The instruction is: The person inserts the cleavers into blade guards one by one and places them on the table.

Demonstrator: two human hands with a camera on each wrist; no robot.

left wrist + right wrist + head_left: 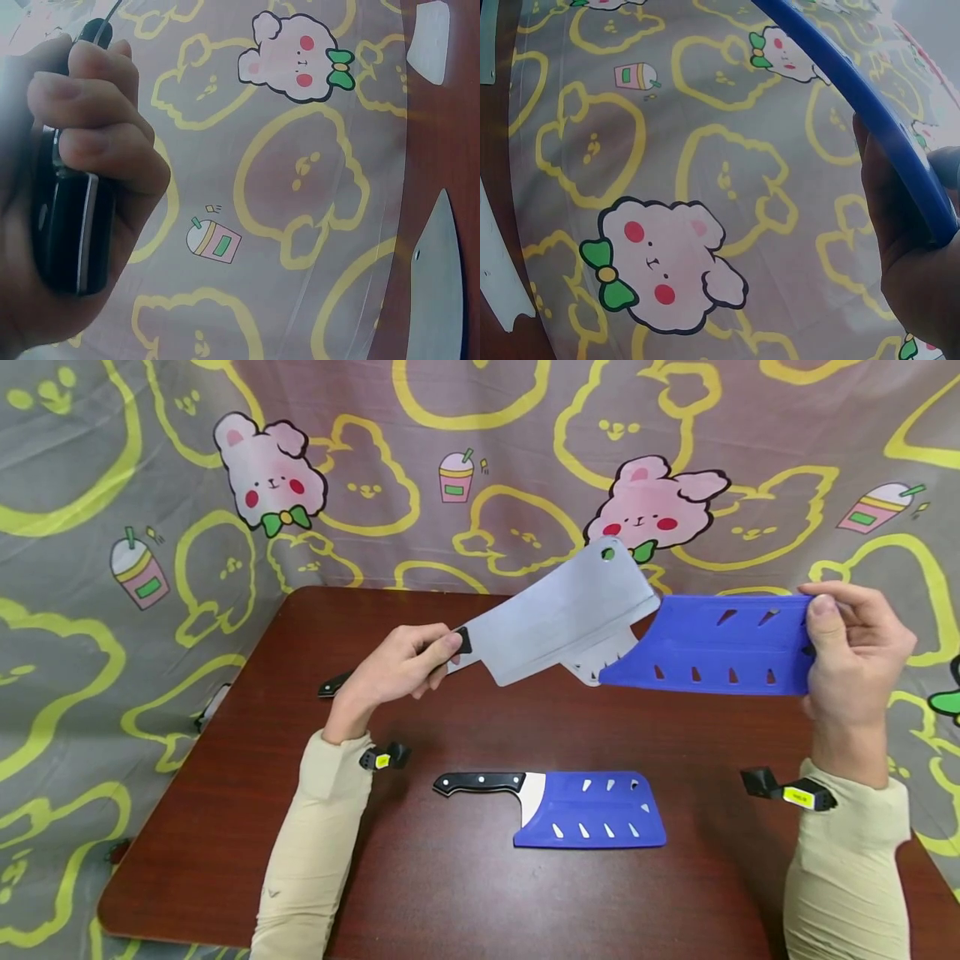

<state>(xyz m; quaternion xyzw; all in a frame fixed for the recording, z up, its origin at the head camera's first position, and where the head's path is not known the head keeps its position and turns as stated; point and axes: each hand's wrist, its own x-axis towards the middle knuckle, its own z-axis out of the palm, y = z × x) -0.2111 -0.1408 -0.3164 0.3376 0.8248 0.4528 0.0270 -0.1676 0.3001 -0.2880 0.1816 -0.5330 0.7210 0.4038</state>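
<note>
"Above the far part of the table, what does the left hand have?"

"A big cleaver. The fingers curl firmly round its black handle, and the bare blade slants up to the right."

"And the right hand?"

"It pinches the right end of a blue cover, thumb on the near face. The cover is held in the air, right of the cleaver."

"Do those 2 touch?"

"The blade's right end meets the cover's left end in the head view, but I can't tell if they touch."

"What lies nearer?"

"Between the arms, another cleaver rests on the table, handle to the left, its blade inside a blue sheath."

"And farther back?"

"A white slotted piece shows partly behind the bare blade, and a black knife handle shows just left of the left hand."
</note>
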